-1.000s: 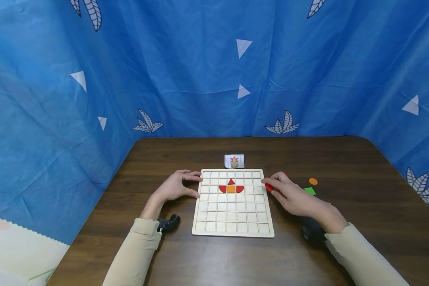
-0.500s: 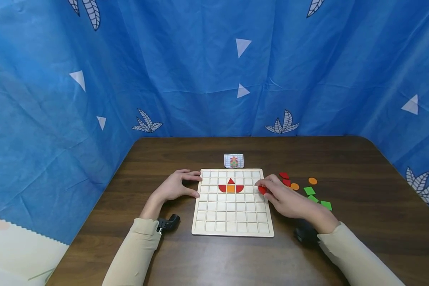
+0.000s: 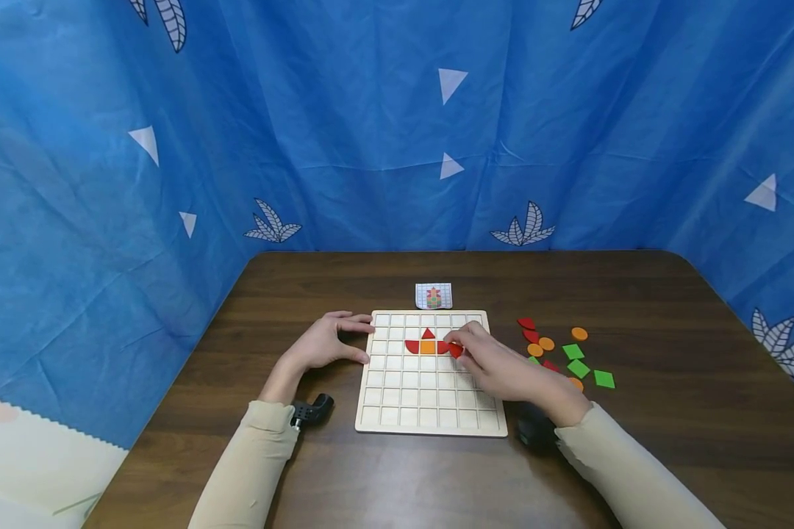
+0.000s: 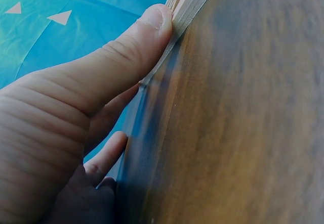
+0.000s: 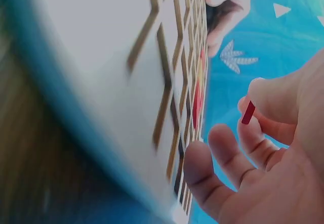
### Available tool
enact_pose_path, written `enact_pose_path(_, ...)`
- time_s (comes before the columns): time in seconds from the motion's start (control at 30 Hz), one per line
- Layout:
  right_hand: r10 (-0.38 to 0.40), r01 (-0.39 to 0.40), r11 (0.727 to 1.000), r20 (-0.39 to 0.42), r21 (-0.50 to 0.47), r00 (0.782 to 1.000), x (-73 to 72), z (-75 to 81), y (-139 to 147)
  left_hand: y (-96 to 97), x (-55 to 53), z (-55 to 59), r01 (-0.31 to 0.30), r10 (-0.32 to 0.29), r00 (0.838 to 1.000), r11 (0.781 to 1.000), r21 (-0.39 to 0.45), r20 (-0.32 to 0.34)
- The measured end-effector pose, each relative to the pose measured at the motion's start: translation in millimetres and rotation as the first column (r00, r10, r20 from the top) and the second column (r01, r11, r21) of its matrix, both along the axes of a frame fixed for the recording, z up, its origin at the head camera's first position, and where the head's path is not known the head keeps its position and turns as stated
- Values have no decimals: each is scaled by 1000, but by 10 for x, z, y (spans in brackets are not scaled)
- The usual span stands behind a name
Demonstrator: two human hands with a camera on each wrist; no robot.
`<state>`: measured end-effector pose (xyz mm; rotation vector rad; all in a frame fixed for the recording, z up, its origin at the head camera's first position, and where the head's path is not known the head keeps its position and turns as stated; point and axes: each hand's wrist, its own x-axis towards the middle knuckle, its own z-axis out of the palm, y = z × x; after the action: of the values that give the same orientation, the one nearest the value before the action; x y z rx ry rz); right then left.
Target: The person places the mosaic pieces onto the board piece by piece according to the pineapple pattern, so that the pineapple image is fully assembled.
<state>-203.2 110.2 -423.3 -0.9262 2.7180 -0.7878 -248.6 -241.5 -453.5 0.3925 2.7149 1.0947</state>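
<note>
A pale wooden grid board lies on the table. In it sit a red triangle, an orange square and two red rounded tiles, one on each side of the square. My left hand rests at the board's left edge, fingers and thumb spread along it; the left wrist view shows the thumb touching the rim. Over the board, just right of the placed tiles, my right hand pinches a red tile between thumb and fingers. Its exact shape is partly covered.
Loose red, orange and green tiles are scattered on the table right of the board. A small printed card with a coloured pattern lies behind the board. A blue curtain hangs beyond the dark wooden table.
My right hand has moved left with the red tile, from the board's right edge to beside the placed tiles, uncovering loose tiles. The left hand has stayed in place.
</note>
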Motion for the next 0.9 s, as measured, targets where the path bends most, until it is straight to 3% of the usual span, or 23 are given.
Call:
enact_pose_path(0.27, 17, -16, 999, -35, 31, 999, 16, 14, -291, 0, 5, 7, 4, -4, 1000, 1000, -12, -3)
enact_pose_path(0.53, 34, -24, 997, -131, 77, 991, 0, -28, -516, 1, -2, 19, 9, -9, 1000, 999, -40, -14)
enact_pose_path(0.9, 0, 15, 990, -107, 137, 994, -16, -33, -640, 2, -5, 6, 9, -9, 1000, 999, -40, -8)
